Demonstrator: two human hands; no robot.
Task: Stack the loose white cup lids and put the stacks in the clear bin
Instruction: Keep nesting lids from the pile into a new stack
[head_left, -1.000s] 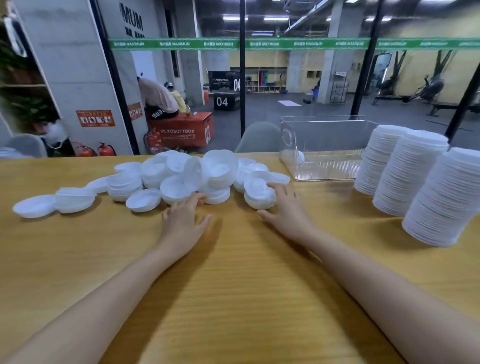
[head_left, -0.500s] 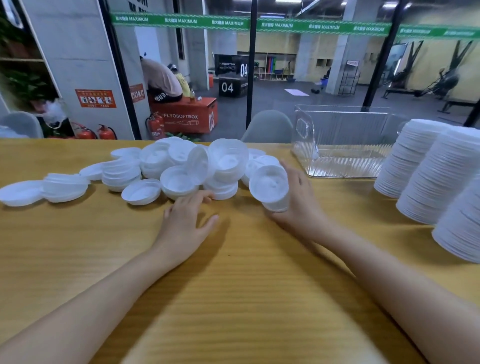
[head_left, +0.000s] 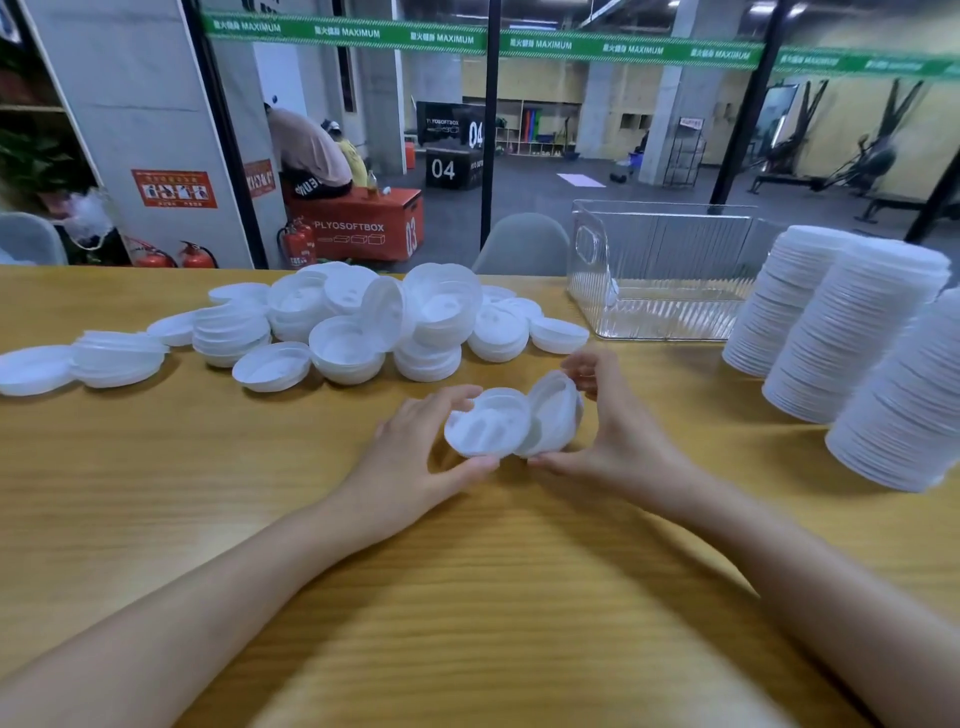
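Two white cup lids are held above the table's middle. My left hand (head_left: 410, 457) grips one lid (head_left: 485, 423), its hollow side facing me. My right hand (head_left: 613, 436) grips the other lid (head_left: 553, 410), tilted on edge and overlapping the first. A heap of loose white lids (head_left: 363, 317) lies on the wooden table (head_left: 156, 493) behind my hands, spreading to the left edge. The clear ribbed bin (head_left: 660, 270) stands at the back right; one white lid (head_left: 612, 291) shows by its left wall.
Three tall leaning stacks of white lids (head_left: 852, 322) stand at the right, next to the bin. Past the table's far edge are a grey chair back (head_left: 524, 244) and a glass wall with black posts; people sit on an orange box beyond it.
My right hand lifted lids from the heap and drew them toward me. My left hand left the table and took hold of one lid, so each hand holds one.
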